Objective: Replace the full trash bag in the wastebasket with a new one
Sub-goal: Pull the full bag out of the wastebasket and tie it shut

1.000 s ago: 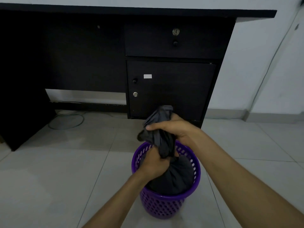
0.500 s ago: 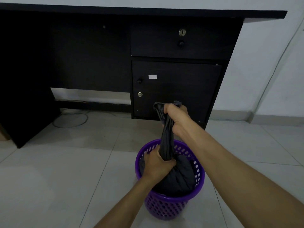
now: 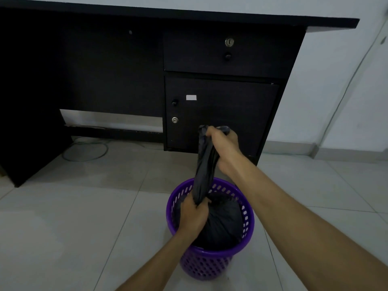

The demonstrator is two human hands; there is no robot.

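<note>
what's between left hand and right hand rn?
Head view: only the twisted neck of the black trash bag, stretched from the left hand at the mouth of the purple wastebasket up to the right hand. Nothing else.

A dimly lit office or study room. A black desk (image 3: pixel 105 59) spans 9 to 1 o'clock, with a key-locked drawer (image 3: pixel 228 53) above a locked cabinet door (image 3: pixel 220 112). A loose cable (image 3: pixel 84 160) coils at 9 o'clock on the pale tiled floor (image 3: pixel 63 227). A plain white wall (image 3: pixel 325 80) rises at 2 o'clock. A purple perforated wastebasket (image 3: pixel 207 263) stands at 6 o'clock.
</note>
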